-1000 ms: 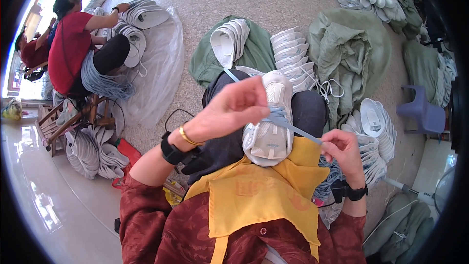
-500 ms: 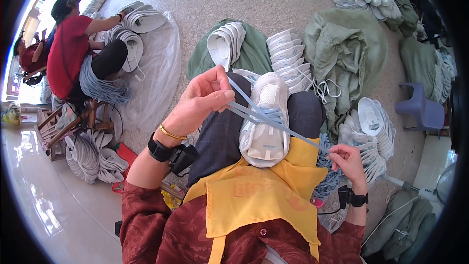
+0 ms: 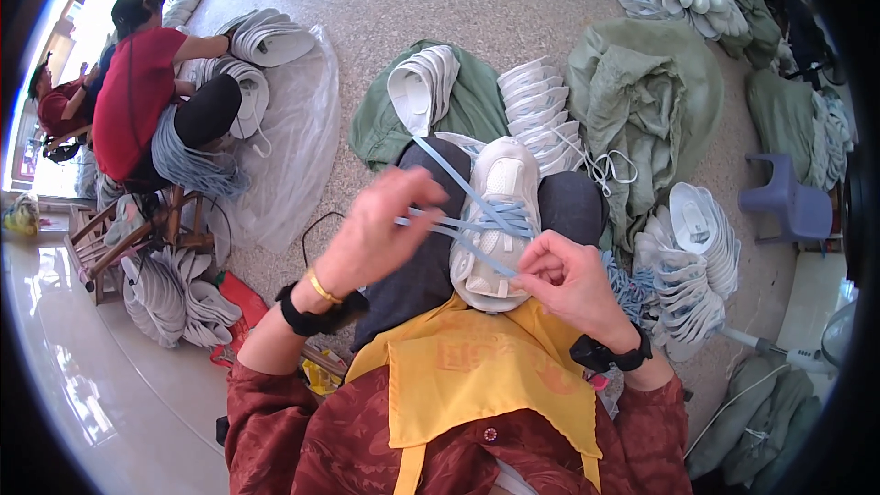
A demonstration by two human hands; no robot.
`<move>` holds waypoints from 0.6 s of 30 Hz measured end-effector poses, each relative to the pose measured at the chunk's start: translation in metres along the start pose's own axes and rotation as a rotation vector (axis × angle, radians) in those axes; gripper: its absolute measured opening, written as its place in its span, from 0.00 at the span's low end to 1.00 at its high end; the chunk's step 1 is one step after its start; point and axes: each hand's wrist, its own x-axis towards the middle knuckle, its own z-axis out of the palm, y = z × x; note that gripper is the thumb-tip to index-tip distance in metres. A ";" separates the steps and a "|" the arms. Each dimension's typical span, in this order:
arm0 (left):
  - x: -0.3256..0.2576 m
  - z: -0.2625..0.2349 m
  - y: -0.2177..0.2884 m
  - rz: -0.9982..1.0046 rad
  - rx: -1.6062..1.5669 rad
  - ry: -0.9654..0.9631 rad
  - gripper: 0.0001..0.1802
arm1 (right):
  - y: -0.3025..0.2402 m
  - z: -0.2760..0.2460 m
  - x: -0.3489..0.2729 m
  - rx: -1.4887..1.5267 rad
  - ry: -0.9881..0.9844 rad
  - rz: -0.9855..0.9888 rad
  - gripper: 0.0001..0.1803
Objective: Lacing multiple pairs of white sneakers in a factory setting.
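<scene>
A white mesh sneaker (image 3: pixel 500 183) lies on my lap between my dark-trousered knees, its toe pointing away from me. Pale blue shoelace (image 3: pixel 507 217) crosses its upper. Close to the shoe's heel end, my right hand (image 3: pixel 573 284) pinches a stretch of the lace between thumb and forefinger. My left hand (image 3: pixel 380 225) is left of the shoe, over my thigh, and smeared by motion. Lace strands run to its fingers, but whether they grip is unclear. One lace end (image 3: pixel 431 148) sticks up loose beyond that hand.
Stacked white shoe uppers stand ahead on a green cloth (image 3: pixel 376 124) and to the right (image 3: pixel 701 220). Blue laces (image 3: pixel 628 289) hang by my right knee. A crumpled green sack (image 3: pixel 642 82) and a purple stool (image 3: pixel 788 197) are rightward. A co-worker in red (image 3: pixel 137 101) sits at left.
My right hand has moved left from out beside my knee to the shoe's heel end, still pinching lace. My left hand has dropped nearer and slightly left; one lace end now stands free.
</scene>
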 end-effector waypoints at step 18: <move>-0.004 0.064 0.033 -0.045 -0.098 -0.019 0.08 | 0.033 0.004 0.000 -0.628 0.082 -0.682 0.14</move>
